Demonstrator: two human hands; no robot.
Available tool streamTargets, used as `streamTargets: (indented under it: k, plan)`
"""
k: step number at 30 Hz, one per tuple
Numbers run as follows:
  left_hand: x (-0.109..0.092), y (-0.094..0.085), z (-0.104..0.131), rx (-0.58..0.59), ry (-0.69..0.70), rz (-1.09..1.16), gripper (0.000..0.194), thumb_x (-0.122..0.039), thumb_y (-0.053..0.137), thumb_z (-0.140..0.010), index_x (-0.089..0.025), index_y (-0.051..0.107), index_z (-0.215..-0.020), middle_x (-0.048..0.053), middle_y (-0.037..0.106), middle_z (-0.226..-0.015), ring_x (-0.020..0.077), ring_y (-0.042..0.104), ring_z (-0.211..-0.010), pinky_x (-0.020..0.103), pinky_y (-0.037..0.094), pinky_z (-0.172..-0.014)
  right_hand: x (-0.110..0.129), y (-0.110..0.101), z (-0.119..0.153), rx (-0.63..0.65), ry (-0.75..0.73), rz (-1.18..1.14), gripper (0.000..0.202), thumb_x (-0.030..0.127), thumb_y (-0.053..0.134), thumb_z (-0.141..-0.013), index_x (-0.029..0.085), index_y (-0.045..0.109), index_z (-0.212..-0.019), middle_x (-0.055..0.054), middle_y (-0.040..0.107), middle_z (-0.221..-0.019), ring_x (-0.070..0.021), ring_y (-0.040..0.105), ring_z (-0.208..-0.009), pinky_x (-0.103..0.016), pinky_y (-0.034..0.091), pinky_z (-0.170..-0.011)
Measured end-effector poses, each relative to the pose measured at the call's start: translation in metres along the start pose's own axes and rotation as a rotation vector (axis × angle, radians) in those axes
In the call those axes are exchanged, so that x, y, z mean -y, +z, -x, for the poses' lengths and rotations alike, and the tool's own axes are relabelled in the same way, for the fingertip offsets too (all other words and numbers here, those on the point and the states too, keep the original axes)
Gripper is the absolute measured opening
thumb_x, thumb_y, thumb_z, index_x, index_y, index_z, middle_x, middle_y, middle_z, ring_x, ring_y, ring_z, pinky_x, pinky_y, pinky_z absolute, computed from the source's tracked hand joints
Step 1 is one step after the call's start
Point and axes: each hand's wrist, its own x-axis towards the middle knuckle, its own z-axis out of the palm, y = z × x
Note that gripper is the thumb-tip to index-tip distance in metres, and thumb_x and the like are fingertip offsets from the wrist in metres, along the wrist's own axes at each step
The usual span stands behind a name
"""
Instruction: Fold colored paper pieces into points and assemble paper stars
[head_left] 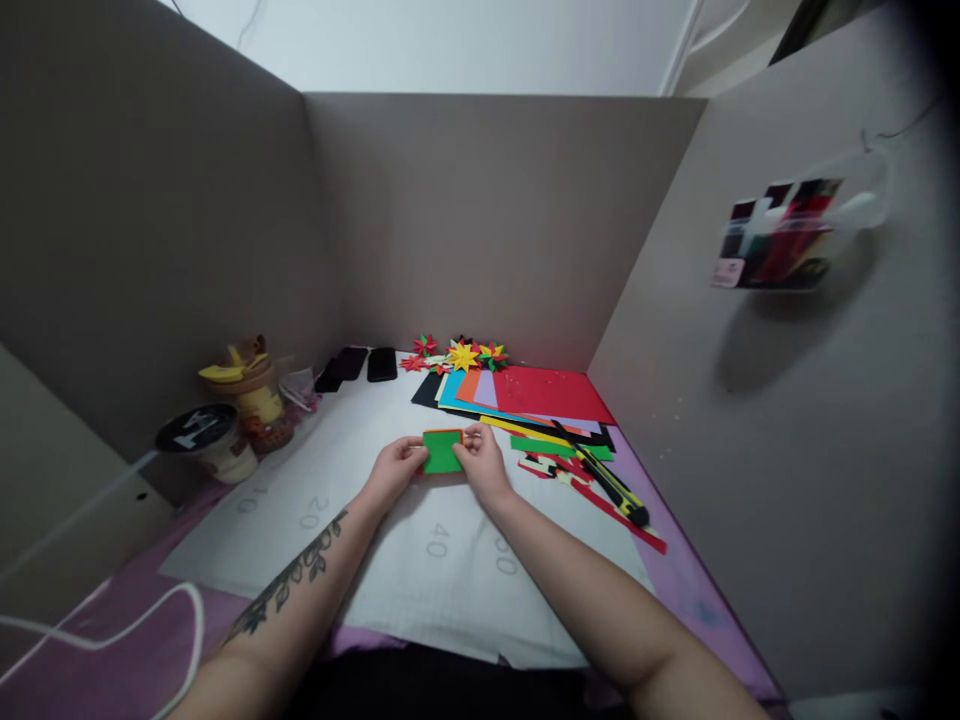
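Between my two hands is a small stack of square coloured paper, green on top with orange and red edges showing beneath. My left hand pinches its left edge. At the right edge, my right hand grips the same stack, thumb over the green face. The stack is held just above a white sheet printed with numbers. Right of my right hand lie green paper strips, red and cream paper scraps and a yellow-and-black utility knife.
Large coloured sheets lie behind the knife, with folded paper stars beyond them. A black phone rests at the back. Lidded tub and decorated pot stand left. A clear holder hangs on the right wall.
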Motion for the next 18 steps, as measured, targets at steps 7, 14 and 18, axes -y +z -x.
streamTargets:
  k: [7,14,18]
  plan:
    - [0.002,-0.008,0.000,-0.048,0.053,0.026,0.030,-0.034,0.067,-0.064,-0.014,0.055,-0.083,-0.005,0.053,-0.054,0.0081,0.047,-0.045,0.019,0.034,-0.046,0.010,-0.004,0.005,0.126,0.093,-0.160,0.025,0.026,0.054,-0.071,0.022,0.039,-0.090,0.008,0.054,-0.057,-0.0103,0.049,-0.047,-0.020,0.039,-0.048]
    - [0.005,-0.009,-0.001,-0.033,0.091,-0.008,0.030,-0.031,0.064,-0.065,-0.014,0.054,-0.088,-0.007,0.050,-0.053,0.0071,0.044,-0.045,0.018,0.032,-0.046,0.012,-0.004,0.005,0.158,0.108,-0.205,0.026,0.026,0.056,-0.068,0.023,0.037,-0.086,0.010,0.050,-0.053,-0.0097,0.048,-0.043,-0.020,0.038,-0.047]
    - [0.006,-0.011,-0.001,-0.032,0.100,-0.022,0.029,-0.030,0.063,-0.065,-0.015,0.054,-0.089,-0.009,0.046,-0.051,0.0064,0.042,-0.043,0.018,0.030,-0.045,0.014,-0.003,0.005,0.131,0.016,-0.131,0.017,0.025,0.056,-0.068,0.021,0.042,-0.077,0.008,0.050,-0.058,-0.0096,0.049,-0.049,-0.020,0.038,-0.050]
